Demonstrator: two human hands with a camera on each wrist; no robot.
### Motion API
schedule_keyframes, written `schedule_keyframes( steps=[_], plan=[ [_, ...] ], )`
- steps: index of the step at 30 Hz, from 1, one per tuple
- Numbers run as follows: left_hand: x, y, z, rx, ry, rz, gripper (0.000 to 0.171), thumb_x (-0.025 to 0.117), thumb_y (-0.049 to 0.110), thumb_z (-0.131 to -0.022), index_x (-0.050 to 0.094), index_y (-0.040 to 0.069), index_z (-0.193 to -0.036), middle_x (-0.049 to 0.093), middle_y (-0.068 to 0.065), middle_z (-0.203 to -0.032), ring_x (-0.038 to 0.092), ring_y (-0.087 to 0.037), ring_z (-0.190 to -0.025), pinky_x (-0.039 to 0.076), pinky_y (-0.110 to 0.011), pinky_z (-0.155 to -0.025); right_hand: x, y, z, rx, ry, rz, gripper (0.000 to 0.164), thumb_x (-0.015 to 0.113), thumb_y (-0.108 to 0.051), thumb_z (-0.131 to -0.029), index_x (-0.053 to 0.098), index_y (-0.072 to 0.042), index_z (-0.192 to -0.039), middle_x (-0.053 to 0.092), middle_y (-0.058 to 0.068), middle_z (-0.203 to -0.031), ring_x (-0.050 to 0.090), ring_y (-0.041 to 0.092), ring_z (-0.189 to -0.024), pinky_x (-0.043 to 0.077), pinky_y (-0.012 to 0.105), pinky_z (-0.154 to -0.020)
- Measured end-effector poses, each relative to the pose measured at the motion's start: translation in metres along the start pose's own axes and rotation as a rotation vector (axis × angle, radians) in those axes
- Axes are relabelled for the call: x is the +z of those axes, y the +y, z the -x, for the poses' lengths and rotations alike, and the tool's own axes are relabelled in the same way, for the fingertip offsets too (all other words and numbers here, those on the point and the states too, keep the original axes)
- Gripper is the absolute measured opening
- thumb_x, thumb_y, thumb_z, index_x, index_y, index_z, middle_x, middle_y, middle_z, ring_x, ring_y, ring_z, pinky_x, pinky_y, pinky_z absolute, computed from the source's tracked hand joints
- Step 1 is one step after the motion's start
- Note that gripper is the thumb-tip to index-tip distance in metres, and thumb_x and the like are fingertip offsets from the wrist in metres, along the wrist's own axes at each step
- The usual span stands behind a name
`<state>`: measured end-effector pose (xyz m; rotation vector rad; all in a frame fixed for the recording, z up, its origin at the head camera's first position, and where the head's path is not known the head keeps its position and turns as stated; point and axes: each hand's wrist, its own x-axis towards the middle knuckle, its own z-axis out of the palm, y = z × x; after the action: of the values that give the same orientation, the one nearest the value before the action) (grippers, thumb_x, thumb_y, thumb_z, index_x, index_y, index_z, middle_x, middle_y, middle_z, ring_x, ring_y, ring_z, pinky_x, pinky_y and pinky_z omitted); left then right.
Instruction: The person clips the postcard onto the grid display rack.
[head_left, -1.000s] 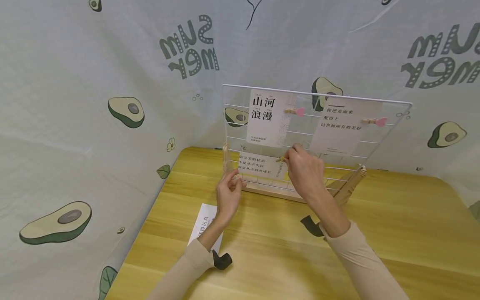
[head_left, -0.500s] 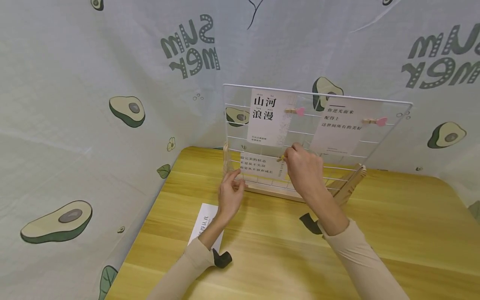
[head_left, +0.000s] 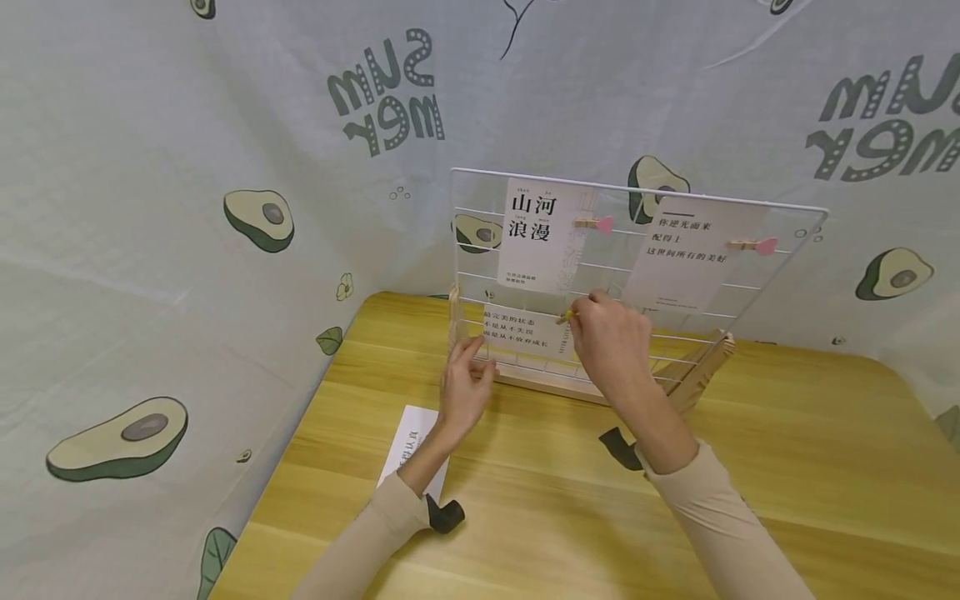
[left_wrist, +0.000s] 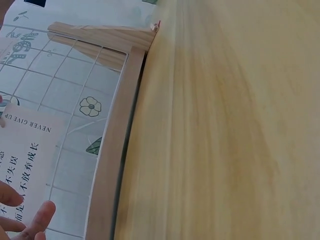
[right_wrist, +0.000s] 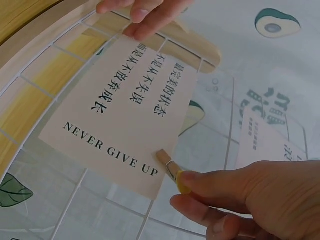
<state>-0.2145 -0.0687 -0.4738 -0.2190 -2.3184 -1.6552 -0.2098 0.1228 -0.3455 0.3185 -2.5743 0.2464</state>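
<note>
A white card (head_left: 517, 330) printed with lines of characters and "NEVER GIVE UP" lies against the lower left part of a white wire grid (head_left: 637, 187). At its upper edge, beside the "UP" lettering, is a small wooden clothespin (right_wrist: 170, 167) with a yellow end. My right hand (head_left: 617, 343) pinches that yellow end between thumb and index finger. My left hand (head_left: 465, 387) touches the card's opposite end with a fingertip (right_wrist: 131, 31), its other fingers loosely spread. Whether the clothespin's tip grips a wire is hidden.
Above, two larger cards, one on the left (head_left: 536, 250) and one on the right (head_left: 686, 267), hang by pink heart clothespins (head_left: 603, 224). The grid stands in a wooden base (head_left: 547, 384) on a yellow wood table (head_left: 525, 517). Another white card (head_left: 405, 442) lies under my left forearm.
The head view has shifted slightly, so everything sits a little farther right. Both hands keep nearly the same places at the card and clothespin.
</note>
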Motion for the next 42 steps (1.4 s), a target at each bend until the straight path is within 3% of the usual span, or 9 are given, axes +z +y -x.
schedule_keyframes(
  steps=[7,12,15,20,25,31,38,42],
  plan=[
    [-0.007,0.008,0.006,0.018,-0.011,-0.078,0.048,0.068,0.006,-0.097,0.056,-0.007,-0.142,0.058,-0.02,-0.142,0.074,-0.029,-0.095,0.061,-0.034,-0.075,-0.003,0.009,0.01,-0.073,0.141,-0.021,0.014,0.08,-0.01,-0.089,0.08,-0.002,-0.101,0.074,0.014,-0.084,0.064,0.029,-0.054,0.036,0.032,-0.04],
    [-0.019,0.012,0.013,0.082,-0.052,-0.108,0.048,0.068,0.006,-0.098,0.055,-0.01,-0.141,0.054,-0.023,-0.145,0.072,-0.03,-0.099,0.057,-0.03,-0.069,-0.005,0.024,0.026,-0.146,0.226,-0.1,0.022,0.083,-0.012,-0.086,0.082,-0.006,-0.107,0.069,0.011,-0.079,0.054,0.021,-0.049,0.026,0.024,-0.043],
    [-0.029,0.011,0.017,0.12,-0.097,-0.113,0.048,0.067,0.006,-0.098,0.054,-0.01,-0.141,0.052,-0.026,-0.146,0.072,-0.032,-0.095,0.059,-0.034,-0.068,-0.007,0.034,0.04,-0.122,0.236,-0.128,0.022,0.085,-0.013,-0.084,0.082,-0.008,-0.105,0.068,0.009,-0.078,0.045,0.015,-0.048,0.022,0.023,-0.044],
    [-0.048,0.004,0.024,0.152,-0.189,-0.192,0.046,0.071,0.006,-0.096,0.059,-0.009,-0.138,0.056,-0.025,-0.142,0.071,-0.032,-0.095,0.061,-0.049,-0.077,-0.009,0.056,0.068,-0.041,0.231,-0.141,0.025,0.088,-0.011,-0.08,0.082,-0.008,-0.104,0.071,0.007,-0.079,0.036,0.007,-0.049,0.023,0.023,-0.045],
    [-0.069,-0.009,0.029,0.092,-0.289,-0.268,0.038,0.076,0.006,-0.093,0.068,-0.005,-0.127,0.065,-0.02,-0.13,0.071,-0.031,-0.1,0.057,-0.054,-0.088,-0.005,0.087,0.1,0.04,0.157,-0.2,0.029,0.088,-0.007,-0.078,0.081,-0.004,-0.107,0.072,0.009,-0.082,0.039,0.002,-0.05,0.03,0.021,-0.044],
    [-0.09,-0.02,0.031,-0.02,-0.373,-0.368,0.027,0.083,0.003,-0.085,0.076,0.005,-0.111,0.071,-0.009,-0.116,0.069,-0.028,-0.105,0.053,-0.053,-0.095,0.003,0.123,0.142,0.181,-0.008,-0.224,0.028,0.084,-0.012,-0.084,0.079,-0.001,-0.109,0.074,0.016,-0.088,0.032,-0.001,-0.05,0.028,0.023,-0.042],
    [-0.111,-0.03,0.024,-0.099,-0.486,-0.462,0.05,0.093,0.007,-0.074,0.073,0.008,-0.12,0.063,-0.008,-0.125,0.061,-0.029,-0.115,0.052,-0.05,-0.099,0.017,0.146,0.175,0.254,-0.214,-0.187,0.03,0.083,-0.022,-0.086,0.078,-0.001,-0.107,0.075,0.016,-0.088,0.037,0.003,-0.046,0.032,0.023,-0.042],
    [-0.117,-0.033,0.022,-0.141,-0.535,-0.523,0.063,0.097,0.01,-0.067,0.071,0.01,-0.124,0.059,-0.008,-0.126,0.055,-0.026,-0.111,0.05,-0.046,-0.096,0.022,0.149,0.184,0.282,-0.27,-0.212,0.027,0.081,-0.02,-0.089,0.078,-0.003,-0.11,0.074,0.019,-0.093,0.042,0.007,-0.051,0.036,0.024,-0.044]
  ],
)
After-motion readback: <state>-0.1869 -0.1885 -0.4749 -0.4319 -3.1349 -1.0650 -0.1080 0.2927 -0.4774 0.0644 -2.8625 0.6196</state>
